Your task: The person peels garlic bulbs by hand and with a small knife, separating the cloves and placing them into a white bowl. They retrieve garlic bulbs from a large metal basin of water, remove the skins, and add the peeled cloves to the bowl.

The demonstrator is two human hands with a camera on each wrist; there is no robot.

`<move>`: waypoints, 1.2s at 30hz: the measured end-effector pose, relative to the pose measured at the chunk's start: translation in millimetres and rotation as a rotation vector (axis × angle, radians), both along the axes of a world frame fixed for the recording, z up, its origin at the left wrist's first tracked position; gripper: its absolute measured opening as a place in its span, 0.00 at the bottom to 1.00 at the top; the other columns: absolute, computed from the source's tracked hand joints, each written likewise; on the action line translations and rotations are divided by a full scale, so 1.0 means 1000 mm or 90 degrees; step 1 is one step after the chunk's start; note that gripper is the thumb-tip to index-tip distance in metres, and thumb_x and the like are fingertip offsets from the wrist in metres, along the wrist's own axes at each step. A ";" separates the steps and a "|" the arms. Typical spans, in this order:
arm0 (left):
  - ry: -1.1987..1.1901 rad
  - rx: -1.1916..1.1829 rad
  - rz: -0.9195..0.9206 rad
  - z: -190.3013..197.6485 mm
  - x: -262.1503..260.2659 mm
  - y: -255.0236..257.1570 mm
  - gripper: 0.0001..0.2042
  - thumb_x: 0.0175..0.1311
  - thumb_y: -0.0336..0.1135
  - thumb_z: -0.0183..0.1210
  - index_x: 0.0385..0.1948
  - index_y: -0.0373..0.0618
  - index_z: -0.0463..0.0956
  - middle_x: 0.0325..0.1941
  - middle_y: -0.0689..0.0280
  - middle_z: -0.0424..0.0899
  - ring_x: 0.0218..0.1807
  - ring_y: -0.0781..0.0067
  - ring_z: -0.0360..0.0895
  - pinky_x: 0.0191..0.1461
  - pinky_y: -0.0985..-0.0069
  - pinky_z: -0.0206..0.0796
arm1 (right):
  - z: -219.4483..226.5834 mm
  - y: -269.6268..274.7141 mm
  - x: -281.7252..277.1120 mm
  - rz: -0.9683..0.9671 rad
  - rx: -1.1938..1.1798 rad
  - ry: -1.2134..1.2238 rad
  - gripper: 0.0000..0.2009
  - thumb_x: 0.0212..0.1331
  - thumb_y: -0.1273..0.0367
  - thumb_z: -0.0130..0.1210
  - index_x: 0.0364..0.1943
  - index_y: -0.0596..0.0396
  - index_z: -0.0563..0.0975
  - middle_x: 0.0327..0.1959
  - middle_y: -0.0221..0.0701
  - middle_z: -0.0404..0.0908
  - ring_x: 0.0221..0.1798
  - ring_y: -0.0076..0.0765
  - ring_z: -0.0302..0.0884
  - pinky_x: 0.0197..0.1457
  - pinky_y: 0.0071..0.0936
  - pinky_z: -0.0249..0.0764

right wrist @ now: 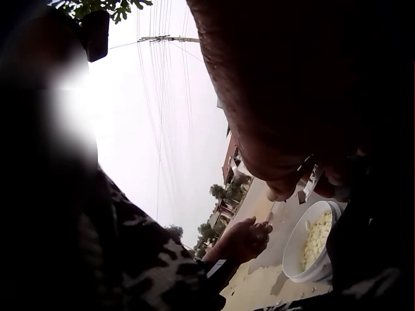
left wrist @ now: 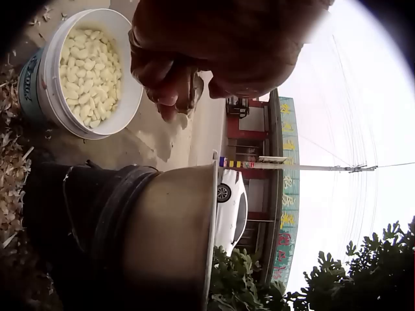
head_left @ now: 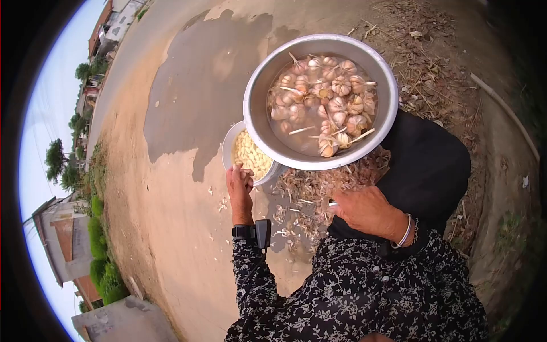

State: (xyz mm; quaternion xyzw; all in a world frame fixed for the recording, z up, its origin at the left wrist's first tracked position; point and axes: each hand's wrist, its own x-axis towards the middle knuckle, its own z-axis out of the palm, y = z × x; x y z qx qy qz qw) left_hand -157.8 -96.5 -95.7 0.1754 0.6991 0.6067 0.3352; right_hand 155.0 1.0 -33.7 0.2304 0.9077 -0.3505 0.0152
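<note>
My left hand [head_left: 239,185] hangs over the near rim of a white bucket [head_left: 226,149], fingers loosely bent. In the left wrist view a gap shows between thumb and fingers. Peeled garlic cloves [head_left: 250,157] fill much of the bucket; in the right wrist view one pale clove [right wrist: 307,225] shows apart from the heap, near the inner wall. Low in front of the body, my right hand [head_left: 370,214] grips what looks like a small knife [right wrist: 312,184], a narrow, flat piece sticking out past the fingers. Most of it is hidden in the hand.
A large metal basin [head_left: 250,108] of water and whole garlic bulbs [head_left: 341,85] stands beside the bucket, close to the dark-clothed knee [head_left: 433,165]. Garlic skins [head_left: 302,222] litter the ground below. A white car [left wrist: 232,210] and shopfront are behind.
</note>
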 end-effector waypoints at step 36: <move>0.280 -0.013 -0.552 0.084 0.134 -0.007 0.17 0.50 0.16 0.62 0.41 0.39 0.70 0.43 0.61 0.74 0.44 0.71 0.78 0.45 0.77 0.76 | -0.015 0.004 -0.007 -0.122 -0.550 0.211 0.13 0.58 0.65 0.56 0.34 0.60 0.66 0.26 0.35 0.70 0.30 0.32 0.68 0.38 0.32 0.69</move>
